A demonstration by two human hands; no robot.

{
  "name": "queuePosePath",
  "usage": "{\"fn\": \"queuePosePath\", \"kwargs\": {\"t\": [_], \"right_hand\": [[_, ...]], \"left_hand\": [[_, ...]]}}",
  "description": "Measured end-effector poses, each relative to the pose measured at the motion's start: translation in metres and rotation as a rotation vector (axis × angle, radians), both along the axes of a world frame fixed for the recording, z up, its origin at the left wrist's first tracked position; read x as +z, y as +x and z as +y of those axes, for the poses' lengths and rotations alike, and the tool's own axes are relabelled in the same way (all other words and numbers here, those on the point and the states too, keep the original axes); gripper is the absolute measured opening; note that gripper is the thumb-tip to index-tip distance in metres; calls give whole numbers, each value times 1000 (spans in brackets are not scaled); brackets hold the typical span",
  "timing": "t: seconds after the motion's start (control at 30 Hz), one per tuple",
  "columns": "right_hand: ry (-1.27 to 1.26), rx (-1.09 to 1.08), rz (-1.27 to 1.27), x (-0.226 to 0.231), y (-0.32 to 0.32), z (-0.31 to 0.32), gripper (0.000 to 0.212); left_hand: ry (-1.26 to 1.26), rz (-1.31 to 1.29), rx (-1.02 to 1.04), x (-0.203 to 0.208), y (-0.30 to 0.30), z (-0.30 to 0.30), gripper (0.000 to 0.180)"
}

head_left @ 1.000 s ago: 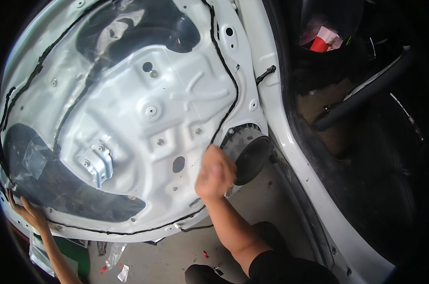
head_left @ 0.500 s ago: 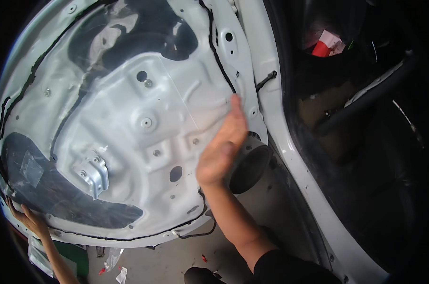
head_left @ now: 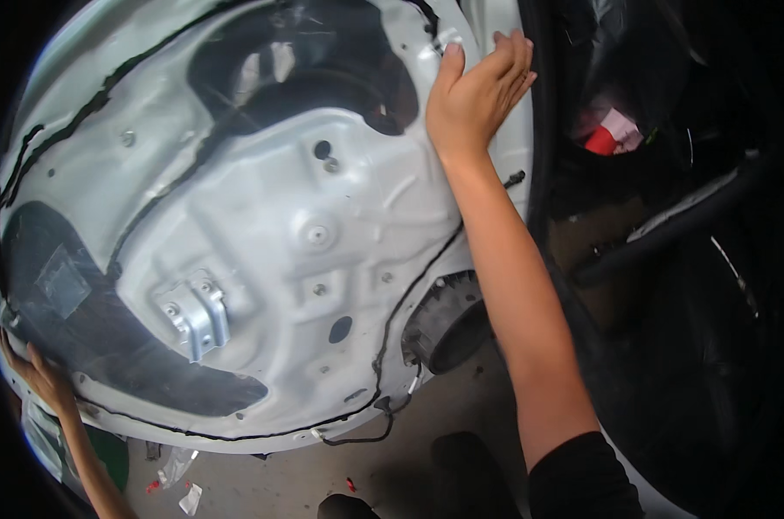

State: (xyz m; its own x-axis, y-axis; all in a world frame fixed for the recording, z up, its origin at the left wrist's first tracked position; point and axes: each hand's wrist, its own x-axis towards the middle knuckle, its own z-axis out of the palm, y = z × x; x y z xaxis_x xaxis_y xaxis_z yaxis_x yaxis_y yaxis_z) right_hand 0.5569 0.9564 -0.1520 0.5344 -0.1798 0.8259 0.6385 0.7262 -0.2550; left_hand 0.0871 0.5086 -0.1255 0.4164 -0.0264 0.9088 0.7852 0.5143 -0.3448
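Note:
A pale grey car door inner panel (head_left: pixel 318 203) fills the left and middle, with a bead of black sealant (head_left: pixel 420 281) running round its border. My right hand (head_left: pixel 478 95) lies at the panel's upper right edge beside the sealant, thumb apart and fingers stretched out; nothing shows in it. At the lower left edge, my left hand (head_left: pixel 41 376) rests against the rim with thumb and fingers apart. Dark openings, one a dark cutout (head_left: pixel 323 65) at the top, look covered by clear film. A metal bracket (head_left: pixel 197 320) is fixed on the panel's lower left.
A round black speaker (head_left: pixel 453 324) sits at the panel's lower right edge. A thin cable (head_left: pixel 383 428) hangs at the bottom edge. The dark car interior (head_left: pixel 686 346) lies at right, with a red and white packet (head_left: pixel 613 131). Scraps of plastic (head_left: pixel 180 467) litter the floor.
My right hand has moved up along the panel's right edge, uncovering the sealant beside the speaker. The left hand stays at the lower left rim. The view has shifted slightly.

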Motion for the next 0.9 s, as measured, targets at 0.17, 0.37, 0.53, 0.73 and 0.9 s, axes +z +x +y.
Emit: {"fn": "queuePosePath", "kwargs": {"t": [0.17, 0.37, 0.53, 0.73, 0.9], "right_hand": [[101, -49, -36, 11, 9, -18, 52], [64, -265, -122, 30, 11, 14, 31], [32, -285, -277, 31, 58, 35, 32], [30, -228, -307, 26, 32, 37, 30], [21, -252, -314, 26, 25, 40, 30]], "left_hand": [[-11, -149, -100, -9, -4, -3, 60], [-11, -267, 42, -3, 34, -4, 73], [-99, -297, 21, -6, 43, 25, 81], [13, -281, 62, 8, 27, -49, 77], [322, -131, 84, 77, 3, -98, 74]]}}
